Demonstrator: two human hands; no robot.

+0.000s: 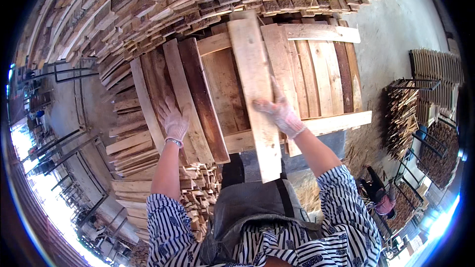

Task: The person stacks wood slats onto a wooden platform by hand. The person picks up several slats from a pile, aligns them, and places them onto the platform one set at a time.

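Note:
A long pale wooden plank (253,64) stands out in the middle, its near end close to my waist. My right hand (284,116), in a whitish knitted glove, is closed on its right edge, with a digit lying over the top face. My left hand (173,119), gloved the same way, rests with spread fingers on brown planks (154,81) at the left. Between the hands lies a dark-edged plank (202,86). On the right, several planks (321,74) lie side by side, with one crosswise board (321,32) at their far ends and another (341,121) at their near ends.
Long stacks of rough boards (198,0) curve across the far side. Wood piles (131,143) stand at the left, with metal frames (74,74) beyond. On the right are bundled sticks (402,118) and another person (381,195) at a distance.

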